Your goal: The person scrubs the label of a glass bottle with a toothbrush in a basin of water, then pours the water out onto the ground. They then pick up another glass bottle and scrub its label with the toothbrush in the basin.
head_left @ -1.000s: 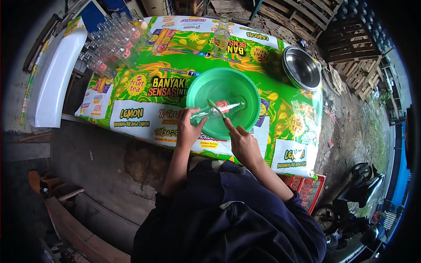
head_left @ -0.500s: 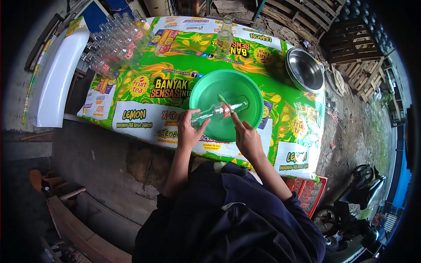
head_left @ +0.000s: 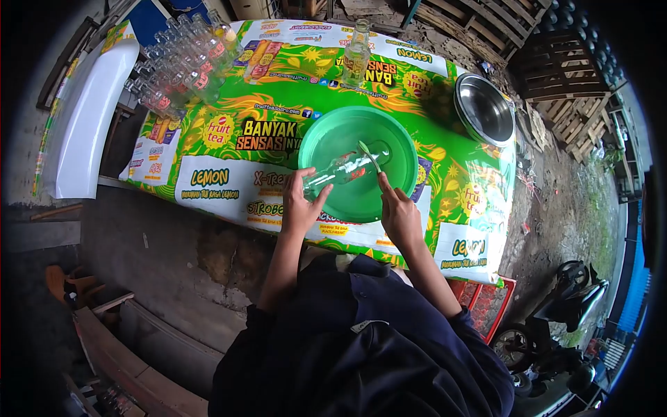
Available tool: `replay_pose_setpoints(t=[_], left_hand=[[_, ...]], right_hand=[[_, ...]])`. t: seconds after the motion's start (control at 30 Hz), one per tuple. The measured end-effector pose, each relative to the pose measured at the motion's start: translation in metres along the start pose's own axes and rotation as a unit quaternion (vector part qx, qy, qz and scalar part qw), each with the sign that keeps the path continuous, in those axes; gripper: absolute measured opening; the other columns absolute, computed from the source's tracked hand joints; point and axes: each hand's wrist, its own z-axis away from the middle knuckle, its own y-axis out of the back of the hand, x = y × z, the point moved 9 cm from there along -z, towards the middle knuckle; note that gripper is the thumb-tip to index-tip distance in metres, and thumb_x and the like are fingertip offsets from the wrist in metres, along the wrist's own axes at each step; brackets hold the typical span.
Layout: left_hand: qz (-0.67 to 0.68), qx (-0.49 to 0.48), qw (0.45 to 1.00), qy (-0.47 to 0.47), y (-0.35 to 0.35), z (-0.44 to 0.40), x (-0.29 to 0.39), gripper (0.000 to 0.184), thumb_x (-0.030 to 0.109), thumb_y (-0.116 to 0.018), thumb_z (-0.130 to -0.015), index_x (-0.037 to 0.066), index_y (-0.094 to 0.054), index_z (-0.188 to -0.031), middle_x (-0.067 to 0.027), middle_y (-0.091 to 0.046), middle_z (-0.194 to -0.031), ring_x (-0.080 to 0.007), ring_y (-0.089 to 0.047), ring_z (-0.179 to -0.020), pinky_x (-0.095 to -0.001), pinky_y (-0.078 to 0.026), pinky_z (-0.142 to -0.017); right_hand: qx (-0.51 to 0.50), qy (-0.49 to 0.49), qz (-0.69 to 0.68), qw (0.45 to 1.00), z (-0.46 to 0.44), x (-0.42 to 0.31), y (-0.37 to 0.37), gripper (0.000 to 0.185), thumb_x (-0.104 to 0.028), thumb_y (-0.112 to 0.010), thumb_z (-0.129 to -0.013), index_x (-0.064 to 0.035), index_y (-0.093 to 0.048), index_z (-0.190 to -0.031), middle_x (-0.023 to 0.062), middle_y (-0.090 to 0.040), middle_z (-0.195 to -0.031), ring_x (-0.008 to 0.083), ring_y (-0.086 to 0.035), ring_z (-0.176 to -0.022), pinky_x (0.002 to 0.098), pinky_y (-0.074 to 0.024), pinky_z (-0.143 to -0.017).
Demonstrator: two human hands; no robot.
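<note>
A clear glass bottle (head_left: 340,169) with red lettering lies slanted over the green basin (head_left: 410,163), its base toward the far right. My left hand (head_left: 303,207) is closed around the bottle's neck at the basin's near left rim. In my right hand (head_left: 401,217) is a slim pale toothbrush (head_left: 372,157), gripped by its handle with the index finger stretched along it. Its greenish head lies against the bottle near the base; the bristles are too small to make out. The basin appears to hold some water.
Several empty glass bottles (head_left: 184,62) crowd the table's far left corner. Another bottle (head_left: 356,55) stands upright beyond the basin. A steel bowl (head_left: 481,111) sits at the right edge. A printed green cover (head_left: 271,97) lies over the table.
My right hand has shifted slightly right, and the toothbrush has moved toward the bottle's base. The bottle has turned a little, its red lettering less plainly visible. My left hand keeps its hold.
</note>
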Motion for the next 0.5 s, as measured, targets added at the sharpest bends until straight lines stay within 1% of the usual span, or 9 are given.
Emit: replay_pose_setpoints(t=[0.07,0.1,0.13,0.2,0.27,0.33,0.4,0.5], left_hand=[[-0.038,-0.013,0.999,-0.006,-0.001,-0.001,-0.002,0.035,0.014,-0.072,-0.071,0.001,-0.052,-0.096,-0.0141,-0.057,-0.094,-0.0317,-0.053,-0.089,-0.0389,-0.042,-0.077],[-0.045,-0.009,0.999,-0.016,0.000,-0.001,0.000,0.035,0.013,-0.072,-0.071,0.001,-0.052,-0.096,-0.0147,-0.058,-0.094,-0.0310,-0.054,-0.089,-0.0376,-0.043,-0.078],[-0.052,-0.005,0.998,-0.025,0.000,-0.001,0.002,0.034,0.012,-0.072,-0.071,0.000,-0.052,-0.096,-0.0153,-0.058,-0.095,-0.0302,-0.056,-0.090,-0.0363,-0.043,-0.078],[-0.060,0.001,0.997,-0.044,0.001,-0.001,0.006,0.033,0.010,-0.072,-0.071,0.000,-0.052,-0.096,-0.0157,-0.059,-0.095,-0.0295,-0.057,-0.090,-0.0349,-0.044,-0.079],[-0.060,0.004,0.996,-0.062,0.001,0.000,0.010,0.033,0.009,-0.072,-0.071,0.000,-0.052,-0.096,-0.0154,-0.059,-0.095,-0.0297,-0.057,-0.090,-0.0349,-0.044,-0.079],[-0.065,0.009,0.995,-0.077,0.001,0.002,0.014,0.032,0.007,-0.072,-0.070,0.001,-0.053,-0.096,-0.0149,-0.058,-0.095,-0.0296,-0.056,-0.091,-0.0351,-0.044,-0.080],[-0.067,0.015,0.994,-0.084,0.002,0.001,0.016,0.032,0.005,-0.071,-0.069,0.001,-0.053,-0.095,-0.0145,-0.057,-0.096,-0.0295,-0.056,-0.092,-0.0353,-0.043,-0.081],[-0.066,0.020,0.994,-0.081,0.001,0.003,0.017,0.033,0.004,-0.071,-0.068,0.001,-0.052,-0.095,-0.0141,-0.057,-0.097,-0.0293,-0.055,-0.093,-0.0355,-0.042,-0.082]], right_hand=[[-0.026,0.021,-0.002,0.999,0.004,-0.014,-0.004,0.051,-0.009,-0.048,-0.084,-0.0146,-0.038,-0.133,0.0132,-0.054,-0.077,0.0332,-0.057,-0.057,0.0424,-0.0477,-0.047],[-0.026,0.038,-0.014,0.999,0.011,-0.025,-0.007,0.051,-0.008,-0.050,-0.084,-0.0185,-0.039,-0.132,0.0131,-0.053,-0.074,0.0349,-0.056,-0.059,0.0437,-0.0463,-0.051],[-0.043,0.046,-0.002,0.998,0.015,-0.031,-0.009,0.051,-0.008,-0.050,-0.084,-0.0187,-0.040,-0.132,0.0126,-0.053,-0.076,0.0343,-0.056,-0.059,0.0432,-0.0465,-0.050],[-0.039,0.050,0.000,0.998,0.010,-0.026,-0.006,0.049,-0.008,-0.050,-0.083,-0.0173,-0.042,-0.130,0.0125,-0.054,-0.076,0.0340,-0.057,-0.060,0.0430,-0.0469,-0.052],[-0.009,-0.008,0.022,1.000,-0.012,0.005,-0.004,0.045,-0.008,-0.050,-0.083,-0.0150,-0.046,-0.127,0.0141,-0.056,-0.077,0.0344,-0.057,-0.061,0.0432,-0.0473,-0.054],[-0.023,-0.052,0.031,0.998,-0.033,0.025,-0.005,0.038,-0.008,-0.049,-0.084,-0.0109,-0.050,-0.122,0.0193,-0.059,-0.080,0.0362,-0.059,-0.066,0.0445,-0.0476,-0.058],[-0.022,-0.058,0.034,0.997,-0.044,0.028,-0.009,0.037,-0.009,-0.049,-0.083,-0.0105,-0.051,-0.121,0.0198,-0.060,-0.082,0.0372,-0.059,-0.068,0.0450,-0.0477,-0.059],[-0.034,-0.012,-0.030,0.999,-0.022,-0.001,0.004,0.038,-0.008,-0.050,-0.083,-0.0103,-0.051,-0.121,0.0194,-0.061,-0.084,0.0379,-0.059,-0.068,0.0454,-0.0478,-0.059]])
